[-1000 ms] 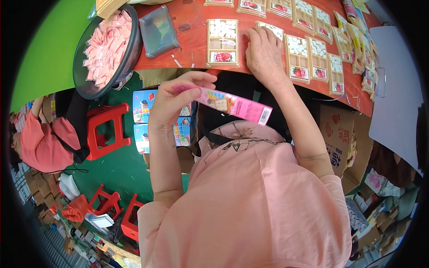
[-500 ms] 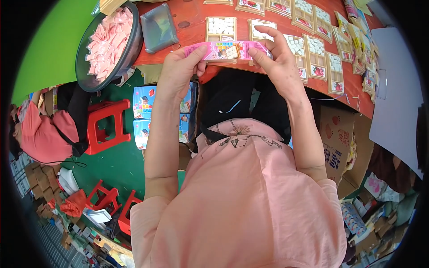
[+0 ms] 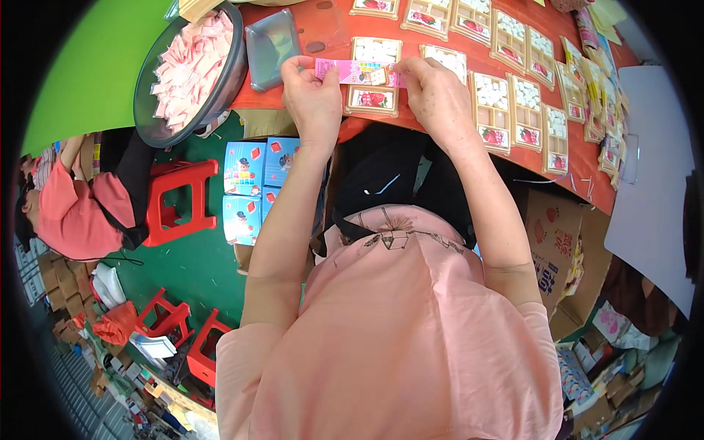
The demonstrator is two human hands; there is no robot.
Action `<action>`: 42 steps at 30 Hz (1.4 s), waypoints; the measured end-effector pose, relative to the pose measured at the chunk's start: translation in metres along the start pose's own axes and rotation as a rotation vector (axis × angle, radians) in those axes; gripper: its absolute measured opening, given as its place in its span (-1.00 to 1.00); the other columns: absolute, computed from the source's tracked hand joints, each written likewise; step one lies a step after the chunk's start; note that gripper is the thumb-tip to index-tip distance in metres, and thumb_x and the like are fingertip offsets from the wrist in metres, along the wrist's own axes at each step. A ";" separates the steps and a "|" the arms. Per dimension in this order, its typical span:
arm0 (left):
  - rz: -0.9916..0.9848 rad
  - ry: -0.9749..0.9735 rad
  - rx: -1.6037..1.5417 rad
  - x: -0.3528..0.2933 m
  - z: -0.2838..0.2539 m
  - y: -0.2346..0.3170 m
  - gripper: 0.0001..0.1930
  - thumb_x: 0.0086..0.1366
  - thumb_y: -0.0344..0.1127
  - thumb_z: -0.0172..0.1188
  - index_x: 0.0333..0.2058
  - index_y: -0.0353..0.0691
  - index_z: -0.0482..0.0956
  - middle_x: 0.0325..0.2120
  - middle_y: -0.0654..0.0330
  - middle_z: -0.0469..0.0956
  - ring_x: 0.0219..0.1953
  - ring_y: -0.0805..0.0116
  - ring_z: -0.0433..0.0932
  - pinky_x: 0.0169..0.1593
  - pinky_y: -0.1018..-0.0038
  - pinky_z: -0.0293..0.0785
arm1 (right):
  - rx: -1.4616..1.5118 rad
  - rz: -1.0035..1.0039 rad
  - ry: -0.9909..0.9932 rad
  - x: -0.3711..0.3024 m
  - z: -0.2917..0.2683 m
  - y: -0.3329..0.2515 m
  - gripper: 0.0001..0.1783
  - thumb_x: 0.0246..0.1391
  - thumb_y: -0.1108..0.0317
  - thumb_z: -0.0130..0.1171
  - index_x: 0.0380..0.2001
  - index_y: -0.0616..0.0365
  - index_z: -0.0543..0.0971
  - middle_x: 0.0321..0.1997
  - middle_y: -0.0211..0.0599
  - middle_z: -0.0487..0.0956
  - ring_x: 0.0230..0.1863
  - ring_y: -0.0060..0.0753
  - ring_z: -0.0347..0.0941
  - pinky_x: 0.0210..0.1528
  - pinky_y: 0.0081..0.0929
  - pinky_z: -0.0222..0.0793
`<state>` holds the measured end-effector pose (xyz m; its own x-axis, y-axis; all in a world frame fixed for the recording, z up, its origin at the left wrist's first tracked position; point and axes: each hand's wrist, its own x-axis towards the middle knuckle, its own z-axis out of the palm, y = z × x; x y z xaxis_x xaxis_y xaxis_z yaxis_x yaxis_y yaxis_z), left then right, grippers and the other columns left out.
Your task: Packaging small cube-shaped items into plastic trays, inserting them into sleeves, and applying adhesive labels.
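Note:
A pink printed paper strip [image 3: 352,72] is stretched level between my two hands. My left hand [image 3: 314,103] pinches its left end between thumb and fingers. At the right end, my right hand [image 3: 438,99] has its fingertips closed on the strip. Directly beneath lies a beige compartment tray [image 3: 375,49] with white cubes at its far end and a strawberry-printed packet [image 3: 371,99] at its near end. The strip covers the tray's middle. Another tray of white cubes [image 3: 447,60] sits partly behind my right hand.
Several similar trays [image 3: 526,103] stand in rows on the red table [image 3: 433,121]. At the left are a dark basin [image 3: 233,81] of pink packets and a clear grey plastic box [image 3: 265,70]. Packages [image 3: 587,95] pile up at the right. A seated person [image 3: 73,202] is at far left.
Both hands have lowered the strip over the tray. My right fingers, spread before, have closed at the strip's end. The whole view has shifted slightly.

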<state>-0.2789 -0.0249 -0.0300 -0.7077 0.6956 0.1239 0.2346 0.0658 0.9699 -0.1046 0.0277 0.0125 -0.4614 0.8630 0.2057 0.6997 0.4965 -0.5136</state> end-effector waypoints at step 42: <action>-0.608 -0.487 -0.804 -0.105 -0.006 0.068 -0.77 0.38 -0.28 0.20 -0.12 -0.32 0.58 -0.24 0.14 0.65 -0.32 0.46 0.64 -0.42 0.51 0.64 | 1.457 0.528 0.142 -0.092 -0.024 -0.015 -0.51 0.24 0.18 0.24 0.10 0.28 0.46 0.03 -0.29 0.58 -0.04 -0.51 0.50 0.01 -0.49 0.39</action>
<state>-0.1928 -0.0971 0.0237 -0.1808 0.9224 -0.3414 -0.6851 0.1309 0.7166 -0.0595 -0.0564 0.0214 -0.2298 0.9477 -0.2216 -0.3932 -0.2986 -0.8696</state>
